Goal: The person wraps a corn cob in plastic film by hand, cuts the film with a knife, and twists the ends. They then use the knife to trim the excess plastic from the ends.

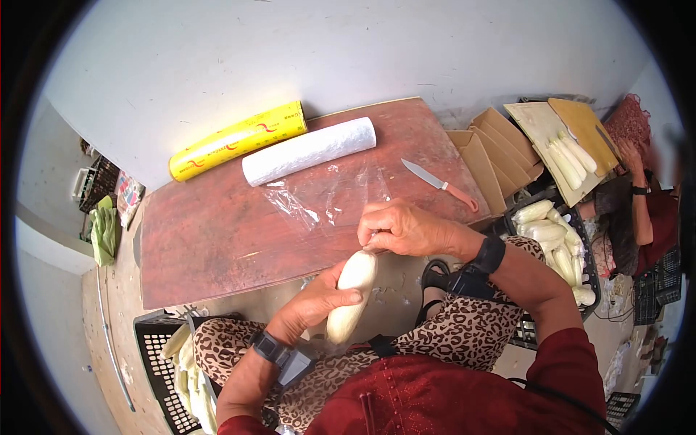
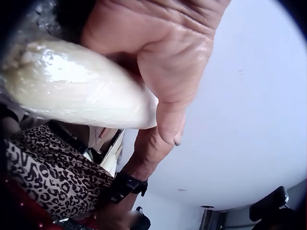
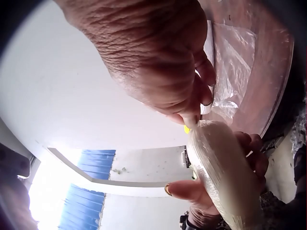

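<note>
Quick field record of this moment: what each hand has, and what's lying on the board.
left hand: grips the pale white, film-wrapped vegetable round its middle
right hand: pinches the vegetable's upper end
board: reddish-brown wooden board carrying a yellow cling-film box, a white film roll, a loose clear film sheet and a pink-handled knife
right side: black crate of white vegetables

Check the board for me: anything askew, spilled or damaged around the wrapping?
Nothing is spilled or damaged. The knife lies bare near the board's right edge, and a loose film sheet lies crumpled behind the hands.
</note>
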A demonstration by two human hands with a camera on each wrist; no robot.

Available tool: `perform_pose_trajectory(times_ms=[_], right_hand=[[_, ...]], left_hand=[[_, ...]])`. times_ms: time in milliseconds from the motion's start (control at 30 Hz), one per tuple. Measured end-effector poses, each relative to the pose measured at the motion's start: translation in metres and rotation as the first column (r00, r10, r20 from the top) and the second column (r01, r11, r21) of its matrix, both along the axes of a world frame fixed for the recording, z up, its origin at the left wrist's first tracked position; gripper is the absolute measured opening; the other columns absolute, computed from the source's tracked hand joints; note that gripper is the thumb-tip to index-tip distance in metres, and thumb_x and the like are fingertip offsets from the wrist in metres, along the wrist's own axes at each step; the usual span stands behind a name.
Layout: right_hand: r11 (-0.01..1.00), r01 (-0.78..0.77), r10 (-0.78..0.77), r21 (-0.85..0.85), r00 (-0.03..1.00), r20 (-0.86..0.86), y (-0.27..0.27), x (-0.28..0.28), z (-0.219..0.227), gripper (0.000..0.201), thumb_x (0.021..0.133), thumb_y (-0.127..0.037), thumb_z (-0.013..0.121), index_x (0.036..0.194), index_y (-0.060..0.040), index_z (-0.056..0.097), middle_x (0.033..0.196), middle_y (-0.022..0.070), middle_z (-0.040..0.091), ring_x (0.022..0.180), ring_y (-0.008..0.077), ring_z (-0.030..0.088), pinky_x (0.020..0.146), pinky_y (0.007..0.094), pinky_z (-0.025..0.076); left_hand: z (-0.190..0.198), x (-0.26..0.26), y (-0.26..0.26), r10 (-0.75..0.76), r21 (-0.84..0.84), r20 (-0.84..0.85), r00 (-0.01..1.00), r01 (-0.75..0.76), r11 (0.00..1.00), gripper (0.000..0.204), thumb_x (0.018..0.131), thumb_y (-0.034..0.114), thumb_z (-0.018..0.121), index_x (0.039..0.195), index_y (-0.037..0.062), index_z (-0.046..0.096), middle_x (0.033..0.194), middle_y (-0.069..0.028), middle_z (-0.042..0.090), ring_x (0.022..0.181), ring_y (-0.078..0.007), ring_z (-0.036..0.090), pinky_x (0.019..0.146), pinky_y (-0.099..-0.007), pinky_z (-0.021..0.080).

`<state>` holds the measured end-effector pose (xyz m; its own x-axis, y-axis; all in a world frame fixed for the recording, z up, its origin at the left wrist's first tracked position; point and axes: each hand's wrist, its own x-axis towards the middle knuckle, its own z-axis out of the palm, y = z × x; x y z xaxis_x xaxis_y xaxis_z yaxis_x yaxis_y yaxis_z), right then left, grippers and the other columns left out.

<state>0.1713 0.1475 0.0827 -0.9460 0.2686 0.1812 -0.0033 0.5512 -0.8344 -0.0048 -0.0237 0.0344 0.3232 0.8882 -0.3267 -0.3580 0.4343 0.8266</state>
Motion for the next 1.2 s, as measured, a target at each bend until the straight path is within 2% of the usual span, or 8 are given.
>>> perform_pose_trajectory(times_ms=[100, 300, 500, 633, 833, 1033, 1133, 1200], right_hand=[[1.000, 0.005, -0.005, -0.009, 1.000, 0.002, 0.000, -0.001, 0.000, 0.003, 0.083, -0.002, 0.062, 0.086, -0.0013, 0.062, 0.082, 0.0102, 0.064, 0.077, 0.0230, 0.064, 0.069, 0.0357, 0.050], [0.994, 0.096, -0.092, -0.060, 0.994, 0.055, 0.001, -0.002, -0.003, 0.006, 0.083, 0.001, 0.059, 0.088, -0.0004, 0.062, 0.075, 0.0090, 0.066, 0.071, 0.0191, 0.065, 0.064, 0.0338, 0.051], [0.992, 0.117, -0.114, -0.047, 0.992, 0.061, 0.002, -0.003, -0.001, 0.007, 0.085, 0.002, 0.059, 0.090, -0.0006, 0.064, 0.075, 0.0070, 0.067, 0.071, 0.0152, 0.066, 0.064, 0.0303, 0.052], [0.989, 0.143, -0.142, -0.024, 0.989, 0.031, -0.001, -0.004, 0.000, 0.006, 0.085, 0.003, 0.060, 0.089, -0.0009, 0.064, 0.076, 0.0063, 0.068, 0.071, 0.0138, 0.066, 0.064, 0.0293, 0.052], [0.982, 0.136, -0.117, 0.130, 0.982, -0.148, -0.008, -0.004, -0.002, 0.005, 0.086, -0.001, 0.059, 0.090, -0.0015, 0.061, 0.084, 0.0143, 0.063, 0.080, 0.0305, 0.065, 0.069, 0.0372, 0.051], [0.888, 0.128, -0.006, 0.442, 0.963, -0.268, -0.006, -0.007, -0.018, 0.012, 0.082, -0.001, 0.062, 0.093, -0.0003, 0.057, 0.087, 0.0137, 0.058, 0.080, 0.0313, 0.062, 0.068, 0.0374, 0.050], [0.976, 0.167, -0.154, 0.143, 0.983, -0.098, -0.009, -0.005, 0.007, 0.026, 0.087, -0.012, 0.068, 0.106, 0.0016, 0.056, 0.086, 0.0119, 0.059, 0.076, 0.0258, 0.062, 0.065, 0.0342, 0.050], [0.953, 0.206, -0.181, -0.220, 0.975, 0.125, 0.000, -0.001, 0.004, 0.046, 0.089, -0.027, 0.070, 0.118, 0.0024, 0.050, 0.088, 0.0106, 0.059, 0.075, 0.0212, 0.062, 0.062, 0.0314, 0.050]], left_hand=[[0.004, 0.001, 0.001, -0.030, -0.051, -0.168, 0.985, 0.022, 0.998, 0.069, 0.081, 0.021, 0.081, 0.138, 0.0052, 0.046, 0.118, -0.0043, 0.059, 0.106, -0.0136, 0.056, 0.094, -0.0311, 0.048], [-0.006, 0.000, 0.005, 0.171, -0.067, -0.001, 0.985, -0.171, 0.983, 0.074, 0.081, 0.014, 0.080, 0.143, 0.0053, 0.041, 0.118, -0.0067, 0.061, 0.106, -0.0181, 0.061, 0.096, -0.0344, 0.049], [0.002, -0.001, 0.005, 0.173, -0.020, 0.181, 0.968, -0.172, 0.985, 0.059, 0.089, 0.025, 0.072, 0.137, 0.0038, 0.047, 0.122, -0.0055, 0.059, 0.110, -0.0162, 0.058, 0.096, -0.0324, 0.048], [-0.005, -0.006, 0.007, 0.224, -0.081, 0.309, 0.924, -0.209, 0.975, 0.063, 0.087, 0.030, 0.073, 0.138, 0.0025, 0.046, 0.116, -0.0149, 0.063, 0.102, -0.0252, 0.065, 0.092, -0.0422, 0.054], [-0.006, -0.006, 0.007, 0.156, 0.019, 0.367, 0.917, -0.175, 0.984, 0.065, 0.088, 0.030, 0.074, 0.140, 0.0048, 0.042, 0.113, -0.0093, 0.061, 0.096, -0.0215, 0.066, 0.082, -0.0364, 0.058], [0.002, -0.005, 0.010, 0.248, -0.056, 0.237, 0.939, -0.242, 0.969, 0.062, 0.084, 0.020, 0.078, 0.135, 0.0067, 0.045, 0.108, -0.0088, 0.063, 0.094, -0.0214, 0.066, 0.079, -0.0357, 0.058], [0.001, -0.005, 0.011, 0.312, 0.036, 0.048, 0.949, -0.314, 0.949, 0.062, 0.082, 0.020, 0.080, 0.132, 0.0057, 0.046, 0.104, -0.0105, 0.063, 0.091, -0.0231, 0.067, 0.076, -0.0348, 0.057], [0.004, -0.004, 0.012, 0.364, 0.075, -0.053, 0.930, -0.359, 0.930, 0.062, 0.081, 0.018, 0.081, 0.130, 0.0058, 0.046, 0.104, -0.0078, 0.062, 0.091, -0.0194, 0.065, 0.078, -0.0325, 0.055]])
